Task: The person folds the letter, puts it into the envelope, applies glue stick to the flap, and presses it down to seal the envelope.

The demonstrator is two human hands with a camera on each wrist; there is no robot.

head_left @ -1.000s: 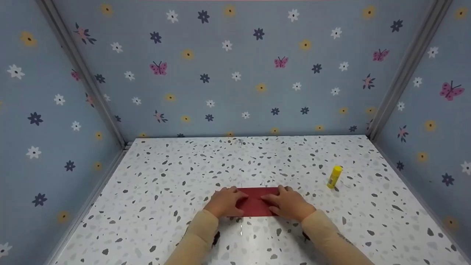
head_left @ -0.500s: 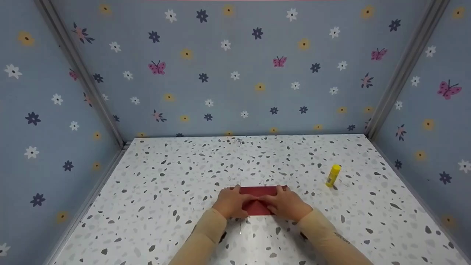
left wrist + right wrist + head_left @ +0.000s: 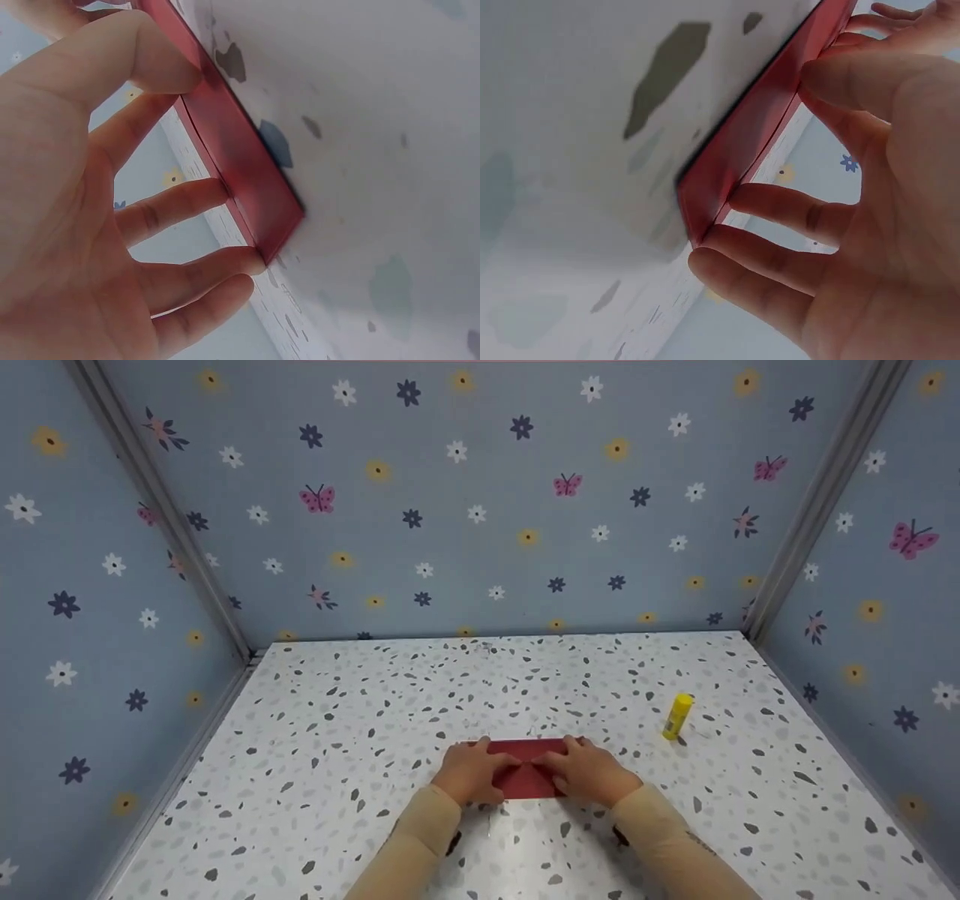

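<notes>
A flat red sheet of folded paper (image 3: 529, 786) lies on the speckled table in front of the person. From its left side the left hand (image 3: 466, 774) presses on it, one fingertip near the middle. Opposite, the right hand (image 3: 592, 772) touches it likewise, its fingertip close to the left one. In the left wrist view the thumb rests on the red paper (image 3: 244, 161), and extended fingers meet its far edge, where layers show. The right wrist view has the same paper (image 3: 735, 154) under the right thumb, with straight fingertips along the far edge. The palms cover its ends in the head view.
A yellow glue stick (image 3: 677, 717) is on the table (image 3: 360, 712) to the right of and beyond the right hand. Blue flowered panels (image 3: 480, 547) enclose the table at the back and both sides, with grey posts (image 3: 817, 502) in the corners.
The left hand has shifted right along the red paper, bringing its fingertip near the right hand's at the middle. The right hand stays almost in place, and the head view has drifted slightly.
</notes>
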